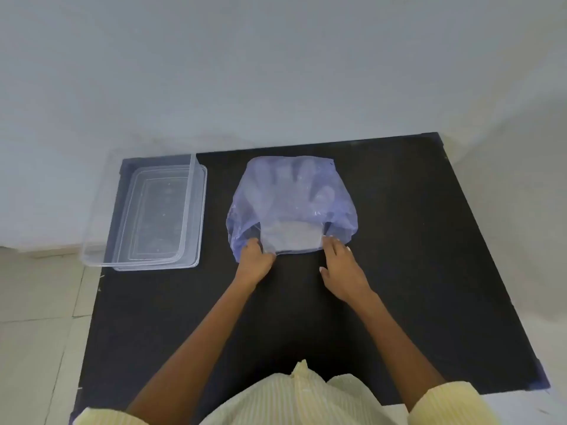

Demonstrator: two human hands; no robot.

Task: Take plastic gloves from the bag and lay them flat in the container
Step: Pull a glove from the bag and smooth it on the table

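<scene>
Black table (399, 271) against a pale wall. Clear container (101, 240) at its far left corner, nothing visible inside. Blue-tinted bag (291, 191) mid-table, mouth toward the person; plastic gloves (288, 237) stacked inside, cuffs showing at the opening. Left hand (254, 262) pinches the stack's left corner. Right hand (340, 271) grips its right edge; fingertips partly hidden.
</scene>
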